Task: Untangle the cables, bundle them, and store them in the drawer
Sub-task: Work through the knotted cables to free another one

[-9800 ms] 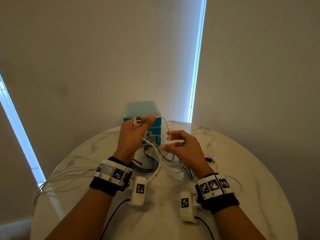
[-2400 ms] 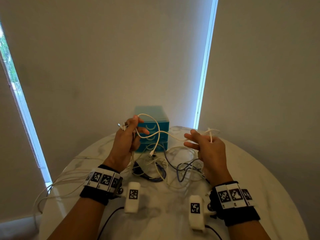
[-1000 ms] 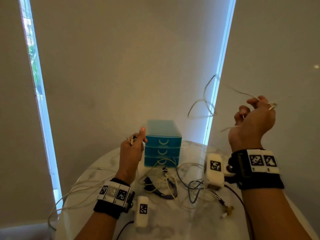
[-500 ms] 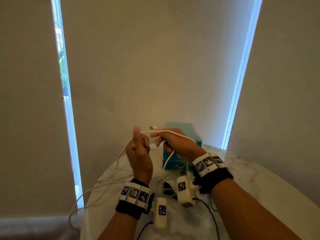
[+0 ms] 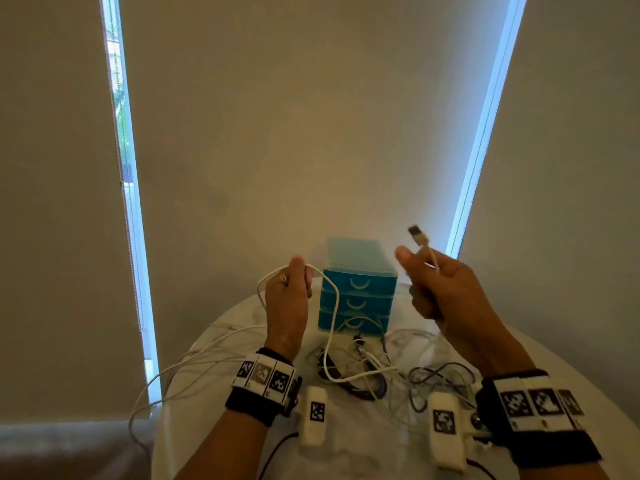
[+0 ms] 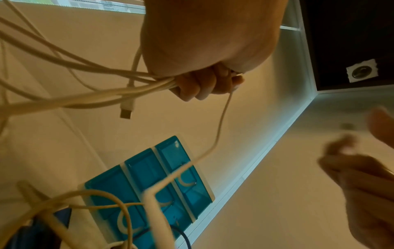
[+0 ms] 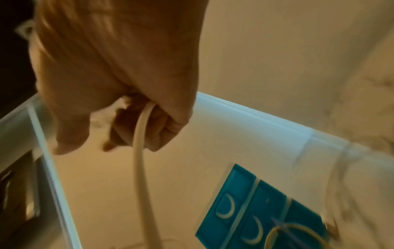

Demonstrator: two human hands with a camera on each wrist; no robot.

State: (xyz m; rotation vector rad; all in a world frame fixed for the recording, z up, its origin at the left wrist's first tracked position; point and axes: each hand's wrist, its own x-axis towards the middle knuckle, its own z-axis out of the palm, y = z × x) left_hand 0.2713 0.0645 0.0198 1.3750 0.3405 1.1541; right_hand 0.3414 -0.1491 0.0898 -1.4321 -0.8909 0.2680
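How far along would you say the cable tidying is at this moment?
Early. Done: nothing stored; the blue drawer unit is closed. In hand: the left hand grips white cable loops; the right hand holds a white cable near its plug. Left: the tangled pile on the table.

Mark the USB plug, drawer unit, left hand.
USB plug (image 5: 416, 234), head view, metal tip above right fingers.
Drawer unit (image 5: 358, 284), head view, top drawer front.
Left hand (image 5: 287, 308), head view, back of hand.
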